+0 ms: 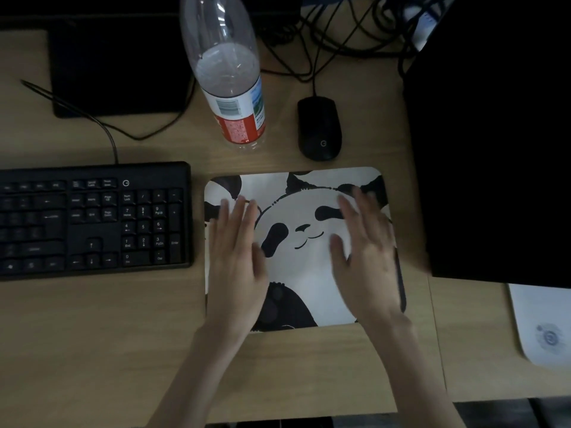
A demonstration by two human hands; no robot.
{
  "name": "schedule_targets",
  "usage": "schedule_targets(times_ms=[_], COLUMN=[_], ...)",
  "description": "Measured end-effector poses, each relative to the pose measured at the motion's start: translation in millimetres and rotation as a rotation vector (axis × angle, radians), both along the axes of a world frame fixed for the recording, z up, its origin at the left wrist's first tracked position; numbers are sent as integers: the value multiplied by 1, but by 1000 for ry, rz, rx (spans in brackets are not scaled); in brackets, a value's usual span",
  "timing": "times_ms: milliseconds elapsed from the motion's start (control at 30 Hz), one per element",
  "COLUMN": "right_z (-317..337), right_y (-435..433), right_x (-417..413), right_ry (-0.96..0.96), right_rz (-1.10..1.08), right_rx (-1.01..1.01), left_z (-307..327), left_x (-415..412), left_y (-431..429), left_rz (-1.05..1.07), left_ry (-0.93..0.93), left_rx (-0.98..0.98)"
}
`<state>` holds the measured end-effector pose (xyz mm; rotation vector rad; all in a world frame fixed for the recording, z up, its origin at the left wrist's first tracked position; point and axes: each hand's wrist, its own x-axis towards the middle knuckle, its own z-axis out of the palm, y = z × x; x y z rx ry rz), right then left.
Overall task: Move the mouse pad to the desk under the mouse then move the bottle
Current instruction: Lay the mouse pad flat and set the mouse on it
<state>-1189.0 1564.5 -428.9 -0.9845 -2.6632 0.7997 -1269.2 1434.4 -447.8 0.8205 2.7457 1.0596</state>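
A white mouse pad with a black panda print lies flat on the wooden desk, right of the keyboard. My left hand rests flat on its left part, fingers spread. My right hand lies flat on its right part, fingers apart. A black wired mouse sits on the bare desk just beyond the pad's far edge. A clear plastic bottle with a red and white label stands upright left of the mouse, partly filled with water.
A black keyboard lies at the left. A black monitor base sits behind it. A dark computer tower stands close on the right. Tangled cables run at the back. A white paper sheet lies at the right edge.
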Motion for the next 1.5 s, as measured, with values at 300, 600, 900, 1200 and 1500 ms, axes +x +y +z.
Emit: schedule_targets(times_ms=[300,600,900,1200,1500], right_z=[-14,-25,-29,-32,-24], right_y=[-4,27,29,-4,-22], right_x=[-75,-45,18,90,138], right_ry=[38,-92,-149,-190,-128], right_rz=[218,92,-53,-29,1], right_rx=[-13,129,154,213,134], left_z=[-9,-18,-20,-19,-14], left_x=[-49,-42,-1,56,90], left_y=[44,22,-9,-56,-86], left_rz=[-99,-16,96,27,4], left_ry=[20,93,74,106,41], left_rx=[-117,-263,-316,-382,-342])
